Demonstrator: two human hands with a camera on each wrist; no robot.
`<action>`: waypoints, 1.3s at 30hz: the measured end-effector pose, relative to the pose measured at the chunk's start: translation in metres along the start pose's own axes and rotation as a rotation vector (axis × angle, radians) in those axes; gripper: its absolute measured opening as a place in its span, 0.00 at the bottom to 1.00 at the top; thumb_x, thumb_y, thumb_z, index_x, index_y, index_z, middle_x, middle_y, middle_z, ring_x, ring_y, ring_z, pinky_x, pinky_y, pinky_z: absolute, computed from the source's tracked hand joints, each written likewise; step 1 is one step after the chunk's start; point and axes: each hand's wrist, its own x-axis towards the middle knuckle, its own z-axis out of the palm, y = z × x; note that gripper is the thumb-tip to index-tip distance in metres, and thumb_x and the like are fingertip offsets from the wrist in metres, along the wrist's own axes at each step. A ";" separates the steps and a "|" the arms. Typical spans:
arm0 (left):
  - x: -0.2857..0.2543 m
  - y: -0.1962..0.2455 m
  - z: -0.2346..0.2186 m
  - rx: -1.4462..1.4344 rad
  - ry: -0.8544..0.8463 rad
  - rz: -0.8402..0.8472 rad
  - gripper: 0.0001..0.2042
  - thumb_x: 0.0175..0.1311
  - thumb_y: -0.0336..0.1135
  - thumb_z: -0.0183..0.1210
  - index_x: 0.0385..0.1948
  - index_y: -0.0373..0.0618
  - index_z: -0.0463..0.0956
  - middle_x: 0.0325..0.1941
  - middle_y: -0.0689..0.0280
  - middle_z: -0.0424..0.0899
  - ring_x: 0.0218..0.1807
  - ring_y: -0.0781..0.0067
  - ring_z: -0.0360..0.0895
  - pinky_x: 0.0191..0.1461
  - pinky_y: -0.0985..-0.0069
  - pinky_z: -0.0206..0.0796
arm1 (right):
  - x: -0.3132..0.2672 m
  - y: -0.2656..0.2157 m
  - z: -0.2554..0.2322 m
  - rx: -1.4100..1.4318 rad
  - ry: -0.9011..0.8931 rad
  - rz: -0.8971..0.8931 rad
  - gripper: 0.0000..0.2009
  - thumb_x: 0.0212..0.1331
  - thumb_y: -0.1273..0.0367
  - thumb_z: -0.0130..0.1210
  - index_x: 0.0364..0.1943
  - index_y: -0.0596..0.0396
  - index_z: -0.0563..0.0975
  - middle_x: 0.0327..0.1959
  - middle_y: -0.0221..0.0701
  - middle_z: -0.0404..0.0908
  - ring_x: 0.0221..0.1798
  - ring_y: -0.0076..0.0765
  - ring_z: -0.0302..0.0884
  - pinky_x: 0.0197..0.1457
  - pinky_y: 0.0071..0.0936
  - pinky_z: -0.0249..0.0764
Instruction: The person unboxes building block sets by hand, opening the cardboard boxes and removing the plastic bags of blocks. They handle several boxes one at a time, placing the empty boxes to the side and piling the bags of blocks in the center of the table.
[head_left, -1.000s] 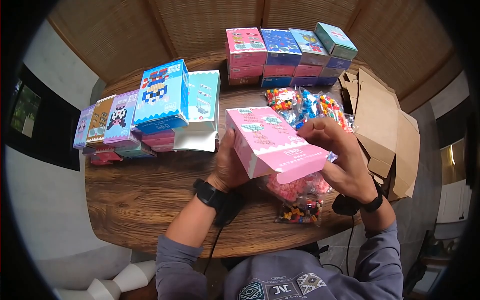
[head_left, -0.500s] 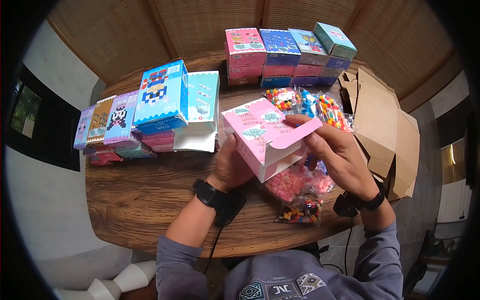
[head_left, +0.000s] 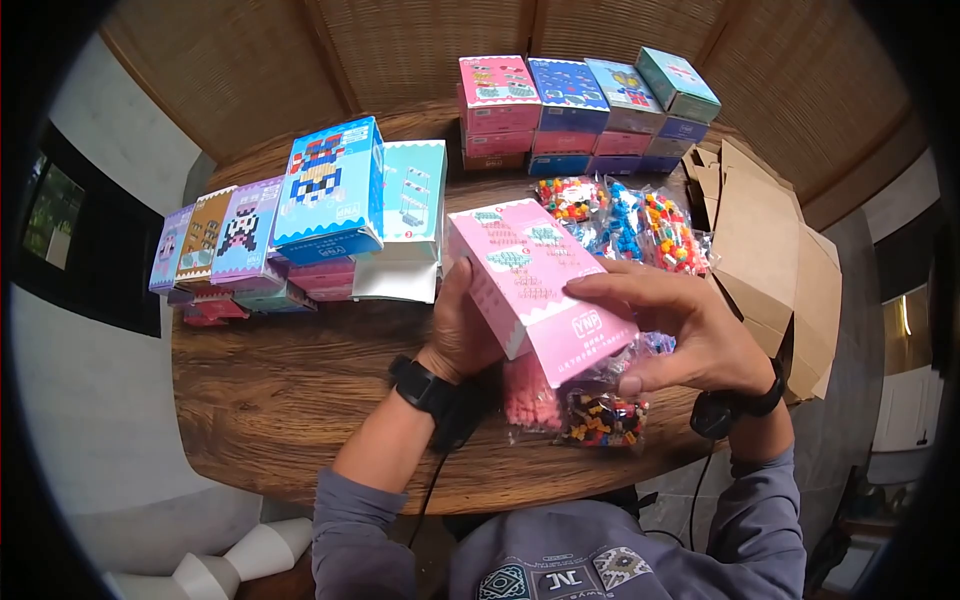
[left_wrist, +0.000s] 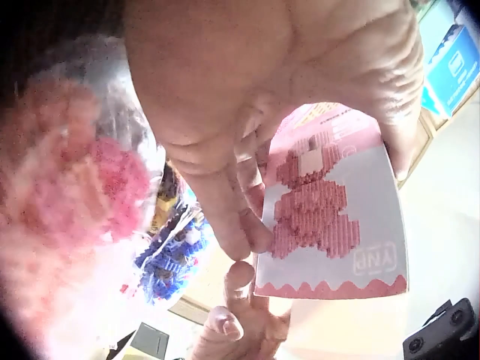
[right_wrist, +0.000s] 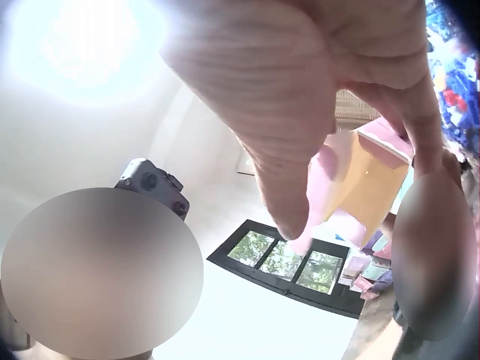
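Tilted above the table is a pink cardboard box (head_left: 515, 260) with brick models printed on its top. My left hand (head_left: 462, 325) grips it along the near left side. In the left wrist view, a pink brick bear (left_wrist: 315, 199) is printed on another face. My right hand (head_left: 680, 325) lays its straight fingers on the box's right end, the thumb spread apart below. A flap (head_left: 580, 345) marked YNP slopes down there. In the right wrist view, the tan inside (right_wrist: 367, 184) shows. Beneath lie bags of pink bricks (head_left: 530, 400) and mixed dark and yellow bricks (head_left: 605, 420).
Colourful boxes (head_left: 330, 190) stand stacked at the left, with more stacked boxes (head_left: 565, 95) at the back. Bags of bright bricks (head_left: 625, 225) lie beyond my right hand. Flattened brown cardboard (head_left: 765, 250) covers the right edge of the wooden table (head_left: 290, 410).
The flap stood raised half a second ago and now slopes down past the box's right end. My right fingers have come down onto the box's top; my left hand keeps its grip.
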 end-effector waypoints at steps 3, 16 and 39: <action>0.001 -0.002 0.001 -0.006 -0.018 0.006 0.44 0.59 0.65 0.58 0.68 0.40 0.55 0.67 0.54 0.69 0.68 0.56 0.67 0.71 0.57 0.59 | 0.001 0.007 -0.001 -0.253 0.106 -0.118 0.27 0.51 0.64 0.70 0.58 0.53 0.78 0.60 0.42 0.76 0.63 0.45 0.72 0.64 0.36 0.69; 0.004 -0.002 0.002 0.053 -0.032 -0.015 0.46 0.57 0.70 0.54 0.69 0.43 0.55 0.66 0.54 0.69 0.68 0.56 0.68 0.70 0.56 0.62 | 0.013 0.017 0.011 -0.739 0.267 -0.426 0.32 0.44 0.69 0.70 0.60 0.41 0.76 0.57 0.36 0.76 0.55 0.45 0.77 0.54 0.39 0.78; 0.002 0.000 0.012 0.263 0.052 0.016 0.53 0.51 0.81 0.46 0.71 0.47 0.51 0.69 0.51 0.63 0.70 0.49 0.65 0.72 0.51 0.60 | 0.024 0.032 0.025 -0.559 0.224 -0.362 0.34 0.60 0.63 0.61 0.72 0.46 0.61 0.67 0.43 0.63 0.66 0.49 0.65 0.67 0.40 0.65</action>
